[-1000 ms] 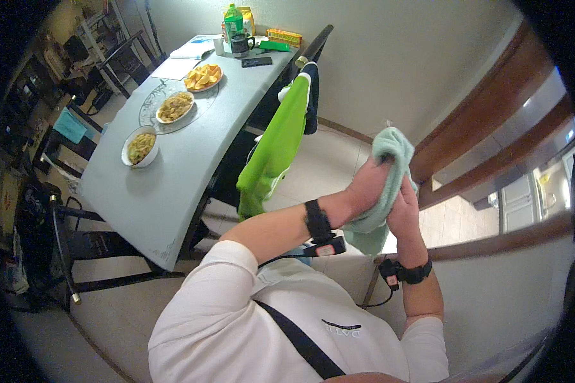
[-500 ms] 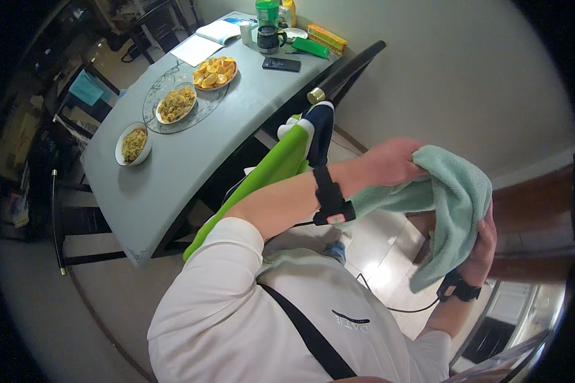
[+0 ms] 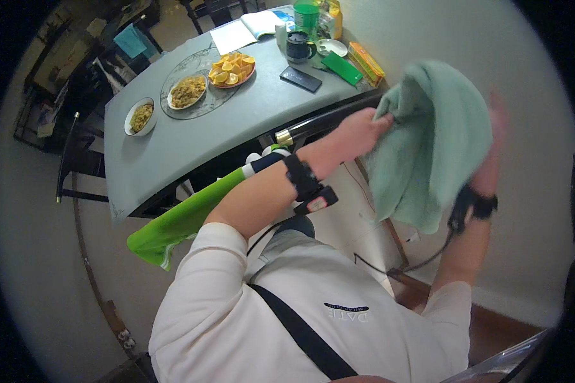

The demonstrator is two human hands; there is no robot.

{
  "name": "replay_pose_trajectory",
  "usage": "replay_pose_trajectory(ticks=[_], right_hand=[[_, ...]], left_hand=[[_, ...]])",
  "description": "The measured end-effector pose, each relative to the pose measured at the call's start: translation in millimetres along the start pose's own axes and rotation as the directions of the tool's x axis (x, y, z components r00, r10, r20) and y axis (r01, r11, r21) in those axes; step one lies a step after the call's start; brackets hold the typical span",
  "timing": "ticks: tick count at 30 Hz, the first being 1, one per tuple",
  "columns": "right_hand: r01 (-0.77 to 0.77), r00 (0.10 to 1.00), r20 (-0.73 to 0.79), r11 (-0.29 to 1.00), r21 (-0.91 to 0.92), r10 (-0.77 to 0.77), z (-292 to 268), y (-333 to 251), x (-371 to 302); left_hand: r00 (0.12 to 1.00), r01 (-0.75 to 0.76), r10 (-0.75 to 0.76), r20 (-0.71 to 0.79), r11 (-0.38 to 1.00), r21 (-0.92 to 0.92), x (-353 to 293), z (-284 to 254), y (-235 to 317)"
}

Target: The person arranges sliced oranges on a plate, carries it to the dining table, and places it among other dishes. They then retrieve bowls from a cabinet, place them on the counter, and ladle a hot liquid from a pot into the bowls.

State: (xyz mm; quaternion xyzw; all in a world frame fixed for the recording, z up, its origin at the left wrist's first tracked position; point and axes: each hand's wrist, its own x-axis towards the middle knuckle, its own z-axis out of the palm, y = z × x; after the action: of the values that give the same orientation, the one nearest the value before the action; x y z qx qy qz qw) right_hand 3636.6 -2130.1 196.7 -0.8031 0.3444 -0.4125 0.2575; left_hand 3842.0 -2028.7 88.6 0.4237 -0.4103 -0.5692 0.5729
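Observation:
A pale green towel (image 3: 428, 140) hangs in a loose fold in front of my chest, beside the wall. My left hand (image 3: 366, 131) is closed on its left edge, pinching the cloth between thumb and fingers. At the towel's right edge, my right hand (image 3: 492, 143) is raised, partly behind the cloth and smeared by motion. Its grip does not show clearly. The towel's lower end dangles free above the floor.
A dining table (image 3: 140, 172) carries two bowls of food, a plate of orange wedges (image 3: 232, 69), a phone (image 3: 301, 79), a dark mug (image 3: 298, 47) and an open booklet (image 3: 236, 35). A black chair back (image 3: 326, 121) and a lime-green garment (image 3: 191, 214) are near my left arm.
Both hands and the towel have risen, and my view has turned right toward the wall. The towel has swung from a twisted drape into a broader hanging fold.

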Motion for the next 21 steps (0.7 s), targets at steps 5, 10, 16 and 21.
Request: replay_pose_trajectory(ticks=[5,10,16,21], right_hand=[[-0.772,0.625,0.562,0.321,0.549,0.542,114.7,120.8,141.7],[-0.748,0.595,0.608,0.639,0.18,0.525,151.2,222.6,188.1],[0.171,0.695,0.717,0.982,-0.082,-0.061,149.0,222.2,192.0],[0.384,0.731,0.634,0.92,-0.076,-0.253,151.3,251.8,199.6]], left_hand=[[0.922,0.285,0.118,-0.37,0.439,0.852,100.7,-44.8,-35.1],[0.936,0.155,0.283,-0.21,0.207,0.966,150.2,-83.5,-57.0],[0.989,0.146,-0.023,-0.147,0.344,0.928,184.3,-95.9,-42.4],[0.992,0.061,0.083,-0.099,0.369,0.927,195.8,-113.6,-47.3]])
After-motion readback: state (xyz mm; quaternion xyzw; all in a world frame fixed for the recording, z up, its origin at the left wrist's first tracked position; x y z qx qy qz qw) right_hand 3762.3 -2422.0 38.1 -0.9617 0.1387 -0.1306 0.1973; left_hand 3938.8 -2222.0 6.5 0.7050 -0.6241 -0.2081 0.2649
